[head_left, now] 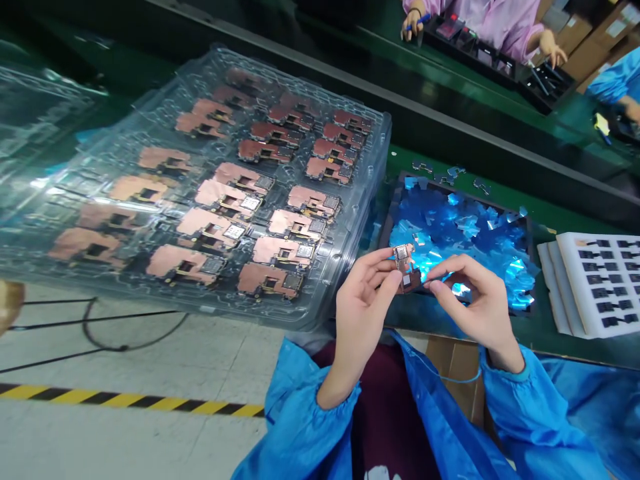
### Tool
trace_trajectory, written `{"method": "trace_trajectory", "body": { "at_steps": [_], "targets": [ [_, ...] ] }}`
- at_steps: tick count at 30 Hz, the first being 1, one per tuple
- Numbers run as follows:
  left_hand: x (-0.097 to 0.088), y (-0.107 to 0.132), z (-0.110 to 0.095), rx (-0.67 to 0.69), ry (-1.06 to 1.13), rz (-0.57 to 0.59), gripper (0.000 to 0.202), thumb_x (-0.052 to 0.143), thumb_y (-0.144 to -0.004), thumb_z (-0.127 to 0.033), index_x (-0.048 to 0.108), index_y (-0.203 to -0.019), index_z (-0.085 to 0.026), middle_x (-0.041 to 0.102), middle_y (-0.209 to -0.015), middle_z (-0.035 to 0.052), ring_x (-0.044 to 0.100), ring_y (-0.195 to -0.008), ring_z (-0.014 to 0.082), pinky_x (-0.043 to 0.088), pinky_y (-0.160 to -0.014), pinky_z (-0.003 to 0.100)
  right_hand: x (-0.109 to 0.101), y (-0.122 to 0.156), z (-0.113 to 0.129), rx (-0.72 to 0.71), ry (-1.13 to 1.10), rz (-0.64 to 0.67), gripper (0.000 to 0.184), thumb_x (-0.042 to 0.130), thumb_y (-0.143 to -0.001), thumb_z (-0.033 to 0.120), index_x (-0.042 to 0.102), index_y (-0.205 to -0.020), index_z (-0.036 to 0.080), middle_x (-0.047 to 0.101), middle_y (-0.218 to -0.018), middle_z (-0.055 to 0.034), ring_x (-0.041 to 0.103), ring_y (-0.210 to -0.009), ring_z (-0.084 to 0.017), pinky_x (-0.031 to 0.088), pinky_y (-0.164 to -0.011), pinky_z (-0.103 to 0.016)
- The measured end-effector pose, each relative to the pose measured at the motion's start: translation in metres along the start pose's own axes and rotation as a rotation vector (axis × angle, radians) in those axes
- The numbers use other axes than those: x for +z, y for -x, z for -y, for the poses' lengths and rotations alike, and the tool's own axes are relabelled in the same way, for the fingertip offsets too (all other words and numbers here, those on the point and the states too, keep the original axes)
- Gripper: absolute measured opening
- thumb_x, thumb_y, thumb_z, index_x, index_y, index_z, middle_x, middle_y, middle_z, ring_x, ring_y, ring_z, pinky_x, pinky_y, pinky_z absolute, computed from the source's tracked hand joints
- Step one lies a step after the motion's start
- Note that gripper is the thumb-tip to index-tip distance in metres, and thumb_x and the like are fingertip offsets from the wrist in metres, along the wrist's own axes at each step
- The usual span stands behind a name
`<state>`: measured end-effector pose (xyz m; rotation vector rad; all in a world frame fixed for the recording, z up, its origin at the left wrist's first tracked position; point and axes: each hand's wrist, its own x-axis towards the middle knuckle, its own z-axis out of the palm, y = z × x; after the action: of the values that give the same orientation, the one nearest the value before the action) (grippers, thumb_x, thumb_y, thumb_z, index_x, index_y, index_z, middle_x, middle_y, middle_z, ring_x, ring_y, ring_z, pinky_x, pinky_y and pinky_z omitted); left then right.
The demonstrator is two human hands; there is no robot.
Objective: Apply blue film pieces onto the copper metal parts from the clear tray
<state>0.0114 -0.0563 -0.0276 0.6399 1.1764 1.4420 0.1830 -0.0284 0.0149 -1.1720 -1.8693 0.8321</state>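
My left hand (367, 300) grips a small circuit board (402, 257) by its edge between thumb and fingers. The board has a metal shield, copper-coloured parts and a dark patch with a pale square at its lower end. Beside that end, my right hand (473, 297) pinches thumb and forefinger together; whatever is between the tips is too small to make out. Just beyond both hands lies a dark tray (533, 250) heaped with shiny blue film pieces (465, 227). At the left, a clear plastic tray (357, 200) holds rows of copper-covered circuit boards (285, 250).
White foam blocks (565, 283) with black parts stand at the right. Small metal pieces (453, 175) lie behind the dark tray. Across the bench, a person in pink (500, 27) works at black bins (545, 87); a blue sleeve (615, 77) shows at far right.
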Motion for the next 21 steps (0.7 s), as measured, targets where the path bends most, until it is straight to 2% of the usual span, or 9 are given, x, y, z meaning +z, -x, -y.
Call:
{"method": "trace_trajectory", "body": {
  "at_steps": [5, 8, 10, 13, 16, 18, 20, 21],
  "targets": [
    [0.001, -0.002, 0.001, -0.013, -0.003, 0.052, 0.03, 0.083, -0.093, -0.032, 0.079, -0.119, -0.019, 0.081, -0.117, 0.0115, 0.079, -0.104, 0.0252, 0.068, -0.084, 0.031, -0.008, -0.003, 0.002, 0.041, -0.109, 0.073, 0.008, 0.072, -0.105, 0.026, 0.075, -0.1, 0.022, 0.077, -0.092, -0.0023, 0.075, -0.079, -0.016, 0.064, -0.065, -0.024],
    [0.0, -0.002, 0.004, -0.016, -0.004, 0.062, 0.031, 0.085, -0.091, -0.034, 0.08, -0.117, -0.018, 0.081, -0.116, 0.0118, 0.079, -0.1, 0.0254, 0.069, -0.081, 0.031, -0.017, 0.0, -0.002, 0.088, -0.135, 0.088, 0.014, 0.071, -0.107, 0.032, 0.075, -0.1, 0.021, 0.076, -0.097, -0.0052, 0.076, -0.087, -0.019, 0.065, -0.067, -0.026],
    [-0.003, -0.001, 0.006, -0.017, -0.007, 0.034, 0.034, 0.088, -0.09, -0.037, 0.08, -0.117, -0.018, 0.081, -0.114, 0.0114, 0.079, -0.098, 0.0254, 0.069, -0.078, 0.031, -0.026, 0.005, -0.014, 0.145, -0.152, 0.029, 0.019, 0.071, -0.107, 0.038, 0.074, -0.1, 0.021, 0.076, -0.101, -0.0069, 0.075, -0.091, -0.021, 0.066, -0.067, -0.028],
    [-0.011, 0.0, 0.008, -0.034, -0.043, -0.019, 0.036, 0.089, -0.089, -0.039, 0.08, -0.118, -0.019, 0.08, -0.112, 0.0093, 0.078, -0.094, 0.0225, 0.068, -0.077, 0.027, -0.042, 0.013, -0.052, 0.26, -0.124, -0.16, 0.026, 0.075, -0.102, 0.047, 0.073, -0.103, 0.021, 0.075, -0.096, -0.005, 0.072, -0.077, -0.018, 0.062, -0.06, -0.027],
    [-0.016, -0.002, 0.006, -0.127, -0.021, 0.012, 0.037, 0.09, -0.086, -0.038, 0.08, -0.115, -0.019, 0.079, -0.109, 0.0082, 0.076, -0.09, 0.0205, 0.067, -0.074, 0.025, -0.059, 0.017, -0.104, 0.375, 0.069, -0.315, 0.035, 0.075, -0.096, 0.051, 0.073, -0.108, 0.018, 0.074, -0.088, -0.0042, 0.069, -0.072, -0.019, 0.058, -0.059, -0.029],
    [-0.015, 0.0, 0.002, -0.228, 0.035, 0.094, 0.037, 0.089, -0.085, -0.038, 0.08, -0.114, -0.018, 0.078, -0.105, 0.0087, 0.074, -0.087, 0.0205, 0.067, -0.072, 0.027, -0.068, 0.019, -0.13, 0.42, 0.332, -0.367, 0.034, 0.07, -0.096, 0.048, 0.074, -0.108, 0.017, 0.075, -0.091, -0.0088, 0.071, -0.084, -0.025, 0.062, -0.073, -0.038],
    [-0.015, 0.007, -0.005, -0.306, 0.08, 0.16, 0.037, 0.089, -0.086, -0.039, 0.08, -0.115, -0.018, 0.076, -0.1, 0.0083, 0.072, -0.084, 0.0197, 0.065, -0.07, 0.027, -0.072, 0.021, -0.141, 0.392, 0.601, -0.4, 0.032, 0.064, -0.099, 0.043, 0.075, -0.109, 0.015, 0.076, -0.104, -0.0169, 0.071, -0.102, -0.033, 0.061, -0.09, -0.05],
    [-0.016, 0.013, -0.01, -0.326, 0.1, 0.18, 0.036, 0.089, -0.086, -0.039, 0.08, -0.115, -0.019, 0.075, -0.096, 0.0078, 0.07, -0.082, 0.0193, 0.065, -0.069, 0.026, -0.071, 0.02, -0.141, 0.324, 0.682, -0.416, 0.032, 0.061, -0.101, 0.042, 0.075, -0.111, 0.014, 0.076, -0.111, -0.0204, 0.069, -0.109, -0.036, 0.06, -0.095, -0.055]
  ]
}}
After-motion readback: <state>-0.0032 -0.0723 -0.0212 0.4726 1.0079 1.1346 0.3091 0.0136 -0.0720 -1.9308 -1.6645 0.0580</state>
